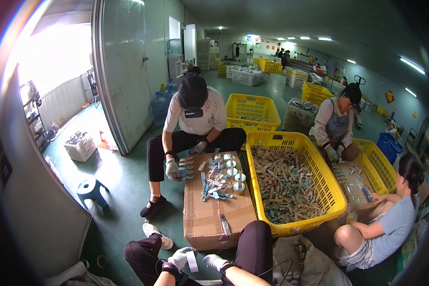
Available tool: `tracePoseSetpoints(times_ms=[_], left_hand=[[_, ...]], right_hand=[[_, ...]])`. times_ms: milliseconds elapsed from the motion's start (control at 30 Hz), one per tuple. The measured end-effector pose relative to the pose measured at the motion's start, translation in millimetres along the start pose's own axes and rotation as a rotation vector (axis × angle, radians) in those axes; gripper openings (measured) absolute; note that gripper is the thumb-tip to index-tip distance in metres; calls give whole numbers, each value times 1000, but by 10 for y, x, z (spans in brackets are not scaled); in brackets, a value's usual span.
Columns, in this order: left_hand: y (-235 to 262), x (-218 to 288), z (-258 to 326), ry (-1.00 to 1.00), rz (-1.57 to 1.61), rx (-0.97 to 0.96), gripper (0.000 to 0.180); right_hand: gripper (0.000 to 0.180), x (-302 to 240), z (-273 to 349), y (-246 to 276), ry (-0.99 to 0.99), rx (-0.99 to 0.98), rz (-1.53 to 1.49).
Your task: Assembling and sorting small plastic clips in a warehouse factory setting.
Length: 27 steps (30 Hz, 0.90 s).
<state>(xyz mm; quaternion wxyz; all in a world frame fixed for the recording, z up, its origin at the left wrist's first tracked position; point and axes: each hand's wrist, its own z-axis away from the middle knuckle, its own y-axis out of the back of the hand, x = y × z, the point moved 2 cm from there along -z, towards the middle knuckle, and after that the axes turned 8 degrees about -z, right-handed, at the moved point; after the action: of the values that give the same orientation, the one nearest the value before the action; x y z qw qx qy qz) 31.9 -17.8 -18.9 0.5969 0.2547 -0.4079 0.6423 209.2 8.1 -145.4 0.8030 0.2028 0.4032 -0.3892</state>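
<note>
The biggest thing near the hands is a yellow basket (298,229), ahead and to the right of the right hand (215,261). It has a big heap of clips (286,181) in it. Next comes a brown cardboard box (200,225), straight ahead of both hands. A loose pile of pink and blue clips (217,183) lies on its top, farther off from the hands. Just right of that pile stand metal posts on white round bases (239,186).

The smallest thing is a white strip (191,262). It is in the left hand (178,258) — pinched at the side that faces the right hand. Its long way runs toward and away from the person, with the far end leaning a little left. The left hand is nearest, and the right hand is just beside the strip, with a gap between.

Both hands wear pale gloves and are low, between the knees. The left fingers are bent and narrow around the strip. The right hand points left, fingers bent — nothing shows in it, but how wide it is cannot be told.
</note>
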Motion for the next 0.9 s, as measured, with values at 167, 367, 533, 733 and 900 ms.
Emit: tracePoseSetpoints(times_ms=[167,367,533,733,900], left_hand=[[-24,11,-12,8,-17,1,16],[8,-36,-21,-16,81,3,15],[-40,11,-9,-24,10,11,16],[9,-53,-49,-30,74,13,17],[-26,-4,7,-17,83,34,18]], right_hand=[[27,83,-45,18,-11,-16,-45],[26,-30,58,-19,-19,2,42],[26,-55,170,28,-30,49,36],[27,-52,197,22,-17,26,-21],[26,-56,203,1,-46,40,-12]])
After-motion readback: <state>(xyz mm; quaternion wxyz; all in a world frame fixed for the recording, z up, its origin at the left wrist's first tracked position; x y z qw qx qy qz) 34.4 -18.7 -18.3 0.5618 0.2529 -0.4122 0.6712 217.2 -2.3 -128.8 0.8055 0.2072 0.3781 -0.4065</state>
